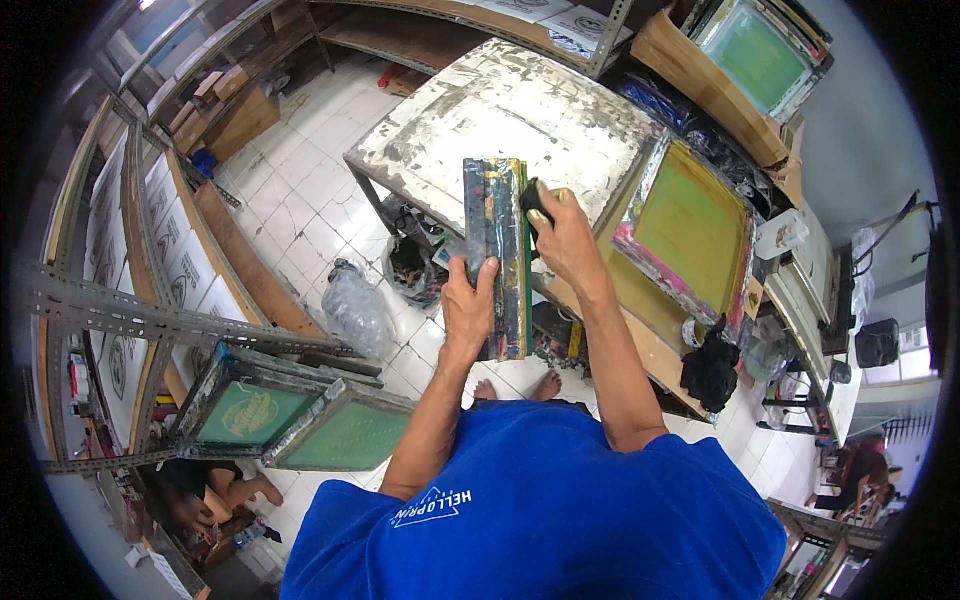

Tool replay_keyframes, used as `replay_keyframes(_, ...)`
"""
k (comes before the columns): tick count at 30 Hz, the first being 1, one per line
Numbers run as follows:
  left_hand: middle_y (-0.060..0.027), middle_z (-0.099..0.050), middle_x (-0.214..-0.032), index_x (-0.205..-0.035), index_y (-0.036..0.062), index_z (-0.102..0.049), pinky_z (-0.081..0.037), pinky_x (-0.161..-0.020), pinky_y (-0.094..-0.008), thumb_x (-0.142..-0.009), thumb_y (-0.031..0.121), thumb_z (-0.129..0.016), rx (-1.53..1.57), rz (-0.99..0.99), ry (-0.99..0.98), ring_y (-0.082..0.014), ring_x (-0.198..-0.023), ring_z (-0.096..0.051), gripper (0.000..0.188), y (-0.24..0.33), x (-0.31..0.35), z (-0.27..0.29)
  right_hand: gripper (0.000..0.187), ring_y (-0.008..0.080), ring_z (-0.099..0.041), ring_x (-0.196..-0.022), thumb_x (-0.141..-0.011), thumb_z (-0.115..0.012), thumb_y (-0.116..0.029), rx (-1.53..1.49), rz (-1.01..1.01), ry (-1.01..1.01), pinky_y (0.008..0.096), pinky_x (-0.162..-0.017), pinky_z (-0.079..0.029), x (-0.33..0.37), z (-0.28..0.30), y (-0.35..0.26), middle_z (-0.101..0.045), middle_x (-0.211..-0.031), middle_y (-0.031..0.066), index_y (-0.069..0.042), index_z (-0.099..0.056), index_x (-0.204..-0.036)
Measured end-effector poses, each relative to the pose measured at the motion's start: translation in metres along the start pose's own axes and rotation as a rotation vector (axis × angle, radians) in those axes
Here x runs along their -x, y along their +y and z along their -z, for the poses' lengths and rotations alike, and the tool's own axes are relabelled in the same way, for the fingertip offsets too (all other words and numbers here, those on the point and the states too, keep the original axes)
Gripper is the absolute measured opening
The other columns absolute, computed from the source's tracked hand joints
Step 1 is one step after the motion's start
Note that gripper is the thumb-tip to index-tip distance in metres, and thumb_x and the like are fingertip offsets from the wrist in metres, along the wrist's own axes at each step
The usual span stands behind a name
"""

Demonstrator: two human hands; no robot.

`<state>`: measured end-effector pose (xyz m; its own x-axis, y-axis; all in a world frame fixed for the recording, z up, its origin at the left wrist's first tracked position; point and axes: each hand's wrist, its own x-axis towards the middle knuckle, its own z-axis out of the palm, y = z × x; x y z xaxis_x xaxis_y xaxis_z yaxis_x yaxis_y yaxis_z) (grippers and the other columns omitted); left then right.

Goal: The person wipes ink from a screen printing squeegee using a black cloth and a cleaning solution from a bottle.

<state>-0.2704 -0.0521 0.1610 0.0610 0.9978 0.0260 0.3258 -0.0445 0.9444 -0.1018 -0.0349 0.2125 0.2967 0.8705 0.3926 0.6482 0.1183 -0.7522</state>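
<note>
My left hand (468, 312) is closed round the lower part of a long, ink-stained squeegee (490, 215). It is held upright in the picture, with dark sides, yellow smears and a green strip along its right edge. In my right hand (568, 235) is a bunched black rag (532, 198), pressed at the upper right edge of the squeegee. Part of the rag is hidden by my fingers. Beyond the squeegee stands a white, paint-worn table (430, 120).
A framed yellow-green printing screen (695, 225) lies at the right, near another black cloth (710, 368). Two green screens (345, 425) lean at the lower left by a metal rack (150, 305). Plastic bags (357, 308) sit on the tiled floor. Another person (215, 495) sits at the lower left.
</note>
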Motion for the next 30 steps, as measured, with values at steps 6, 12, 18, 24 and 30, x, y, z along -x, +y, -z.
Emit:
replay_keyframes(6,-0.0279,-0.065,-0.076,-0.103,-0.0045,-0.053,-0.049,-0.067,-0.0466,-0.095,0.036,-0.060,-0.051,-0.038,-0.064,-0.0418,-0.073,-0.066,0.042,-0.002,-0.007,0.008,0.021,0.0282,-0.065,-0.071,-0.079,-0.071,-0.007,-0.024,-0.108,0.118,0.0365,-0.068,-0.049,0.001,-0.015,0.009,-0.068,-0.080,0.0190,0.004,-0.071,-0.097)
replay_keyframes(12,-0.0283,-0.064,-0.075,-0.100,-0.0048,-0.052,-0.048,-0.065,-0.0475,-0.096,0.037,-0.058,-0.071,-0.039,-0.155,-0.0427,-0.072,-0.066,0.043,0.006,-0.006,0.018,0.018,0.0169,-0.062,-0.057,-0.075,-0.076,-0.010,-0.045,-0.282,0.218,0.0342,-0.057,-0.049,-0.034,-0.011,0.015,-0.068,-0.064,0.0164,0.004,-0.073,-0.088)
replay_keyframes(18,-0.0293,-0.064,-0.078,-0.100,-0.0033,-0.052,-0.047,-0.065,-0.0487,-0.096,0.037,-0.058,-0.076,-0.026,-0.189,-0.0444,-0.074,-0.065,0.041,0.004,-0.005,0.022,0.019,0.0145,-0.057,-0.056,-0.076,-0.077,-0.012,-0.115,-0.308,0.310,0.0343,-0.053,-0.045,-0.059,-0.012,0.039,-0.066,-0.062,0.0119,0.005,-0.070,-0.081)
replay_keyframes(24,-0.0292,-0.065,-0.079,-0.103,-0.0024,-0.052,-0.048,-0.068,-0.0498,-0.096,0.037,-0.058,-0.016,-0.064,-0.083,-0.0465,-0.075,-0.065,0.040,-0.009,-0.009,0.025,0.025,0.0141,-0.066,-0.070,-0.081,-0.076,-0.002,-0.624,-0.438,0.322,0.0250,-0.061,-0.051,-0.047,-0.016,0.049,-0.071,-0.084,0.0106,0.003,-0.071,-0.104)
replay_keyframes(30,-0.0286,-0.064,-0.076,-0.103,-0.0030,-0.052,-0.048,-0.066,-0.0490,-0.096,0.036,-0.058,-0.077,-0.070,-0.111,-0.0463,-0.073,-0.064,0.040,-0.008,-0.008,0.024,0.016,0.0096,-0.060,-0.063,-0.084,-0.075,-0.009,-0.646,-0.470,0.169,0.0251,-0.057,-0.047,-0.045,-0.029,0.041,-0.070,-0.078,0.0050,0.004,-0.074,-0.094)
